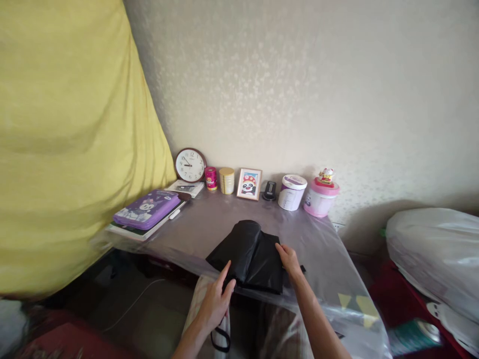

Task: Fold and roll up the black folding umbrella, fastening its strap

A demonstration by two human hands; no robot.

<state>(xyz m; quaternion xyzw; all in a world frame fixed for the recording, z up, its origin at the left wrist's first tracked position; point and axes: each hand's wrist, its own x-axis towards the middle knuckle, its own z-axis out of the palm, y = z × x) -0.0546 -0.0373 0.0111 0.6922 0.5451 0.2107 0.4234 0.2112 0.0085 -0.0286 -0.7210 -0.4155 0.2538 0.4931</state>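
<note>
- A pale patterned wall (269, 89) stands behind everything, with a yellow curtain (75, 124) hanging at the left.
- A table (204, 217) under a clear plastic cover fills the middle of the view.
- A black bundle (247, 254) lies at the table's near edge, directly in front of the person. It appears partly folded: one portion is already gathered into a thick, rounded fold, while the portion to the right lies flatter and looks not yet folded in.
- A purple case (147, 208) rests on a book (130, 232) at the table's left, well apart from both hands.
- The left hand (217, 299) is at the bundle's near left side, thumb and forefinger spread with black material between them; whether they grip it cannot be told.
- The right hand (288, 257) seems to pinch the bundle's right edge between thumb and fingers, so the bundle lies between the two hands.
- A black strap (229, 341) hangs in a loose loop below the left hand, unfastened as far as can be seen; where its upper end joins is hidden.
</note>
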